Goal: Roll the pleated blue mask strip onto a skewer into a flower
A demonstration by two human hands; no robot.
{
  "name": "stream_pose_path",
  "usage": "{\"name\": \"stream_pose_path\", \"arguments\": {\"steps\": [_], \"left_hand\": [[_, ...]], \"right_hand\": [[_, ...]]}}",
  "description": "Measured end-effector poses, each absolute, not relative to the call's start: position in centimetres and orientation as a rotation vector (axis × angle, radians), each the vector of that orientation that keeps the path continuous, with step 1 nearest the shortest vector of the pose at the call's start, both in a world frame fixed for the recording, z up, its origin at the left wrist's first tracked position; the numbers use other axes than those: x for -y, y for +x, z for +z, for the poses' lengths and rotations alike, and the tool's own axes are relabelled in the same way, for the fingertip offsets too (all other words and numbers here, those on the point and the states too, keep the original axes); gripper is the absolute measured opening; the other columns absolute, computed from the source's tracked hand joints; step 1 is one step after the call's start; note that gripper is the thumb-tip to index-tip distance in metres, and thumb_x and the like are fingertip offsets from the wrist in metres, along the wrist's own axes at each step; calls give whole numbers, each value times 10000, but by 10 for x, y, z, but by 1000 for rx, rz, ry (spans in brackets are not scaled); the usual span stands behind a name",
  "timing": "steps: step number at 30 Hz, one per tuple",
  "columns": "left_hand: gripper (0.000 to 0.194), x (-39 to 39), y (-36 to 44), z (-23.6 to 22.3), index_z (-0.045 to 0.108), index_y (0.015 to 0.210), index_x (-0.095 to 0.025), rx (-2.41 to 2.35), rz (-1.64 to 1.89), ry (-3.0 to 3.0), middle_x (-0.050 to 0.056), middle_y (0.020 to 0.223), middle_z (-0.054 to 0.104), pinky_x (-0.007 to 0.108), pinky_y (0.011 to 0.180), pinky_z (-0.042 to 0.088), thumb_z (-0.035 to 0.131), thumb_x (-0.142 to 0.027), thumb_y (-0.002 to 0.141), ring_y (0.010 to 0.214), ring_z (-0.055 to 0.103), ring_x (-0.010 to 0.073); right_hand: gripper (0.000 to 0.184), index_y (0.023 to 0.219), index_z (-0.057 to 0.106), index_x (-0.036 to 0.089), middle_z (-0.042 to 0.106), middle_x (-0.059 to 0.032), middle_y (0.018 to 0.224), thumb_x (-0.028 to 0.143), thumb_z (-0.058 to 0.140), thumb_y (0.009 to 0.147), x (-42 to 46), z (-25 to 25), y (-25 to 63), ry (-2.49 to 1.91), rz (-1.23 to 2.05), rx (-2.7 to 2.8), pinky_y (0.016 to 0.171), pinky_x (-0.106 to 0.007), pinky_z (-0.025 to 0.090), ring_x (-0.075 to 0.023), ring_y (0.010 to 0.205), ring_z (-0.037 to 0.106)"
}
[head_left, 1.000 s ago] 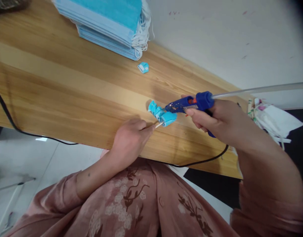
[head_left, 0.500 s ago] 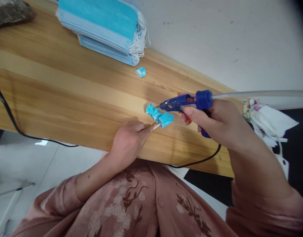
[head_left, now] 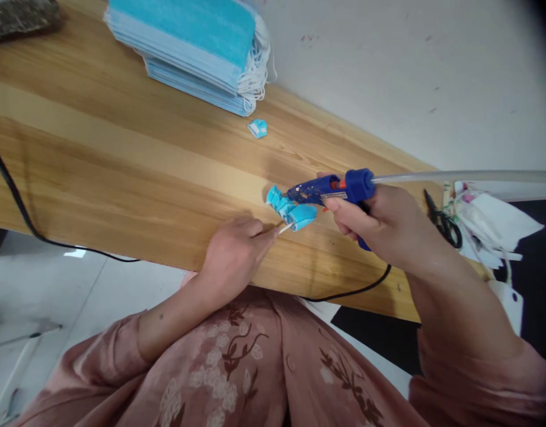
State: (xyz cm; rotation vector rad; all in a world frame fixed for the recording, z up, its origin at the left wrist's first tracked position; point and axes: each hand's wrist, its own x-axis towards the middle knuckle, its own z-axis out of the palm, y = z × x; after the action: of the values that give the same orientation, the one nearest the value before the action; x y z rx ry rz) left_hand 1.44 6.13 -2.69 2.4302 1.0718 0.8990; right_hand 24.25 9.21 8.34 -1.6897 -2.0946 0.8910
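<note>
My left hand pinches a thin white stick at the near edge of the wooden table. On the far end of that stick sits a small blue rolled fabric piece, resting on the table. My right hand is wrapped round a blue glue gun, with a clear glue stick reaching out to the right. The gun's nozzle touches the blue fabric piece.
A stack of blue face masks lies at the back of the table against the white wall. A small blue scrap lies in front of it. A black cable hangs off the near edge. Scissors and white cloth scraps lie to the right.
The glue gun's nozzle has stayed on the fabric piece, shifting slightly. The view has moved a little, and scissors show at the right now.
</note>
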Motion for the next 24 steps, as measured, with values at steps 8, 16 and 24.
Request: {"name": "stream_pose_path", "arguments": {"steps": [8,16,24], "left_hand": [[464,-62,15,-26,733,869,-158,-1072,873,2466,17,693,582,325,585,290,373,-303,1124,609,450,152],[432,-61,14,-27,758,923,-154,-1065,881,2454,24,700,588,333,589,282,400,-301,1116,614,449,161],[437,-61,13,-34,793,1076,-151,-1064,843,2466,34,703,590,329,618,308,384,-296,1121,653,499,178]], "right_hand": [[411,586,487,224,533,16,601,434,555,932,-93,85,239,-1730,813,2132,552,-283,332,-120,571,463],[381,618,525,219,523,22,578,441,556,926,-95,81,240,-1724,803,2152,556,-284,344,-122,554,475],[292,724,640,200,541,20,561,412,598,920,-100,79,238,-1847,756,2189,562,-289,354,-133,541,494]]}}
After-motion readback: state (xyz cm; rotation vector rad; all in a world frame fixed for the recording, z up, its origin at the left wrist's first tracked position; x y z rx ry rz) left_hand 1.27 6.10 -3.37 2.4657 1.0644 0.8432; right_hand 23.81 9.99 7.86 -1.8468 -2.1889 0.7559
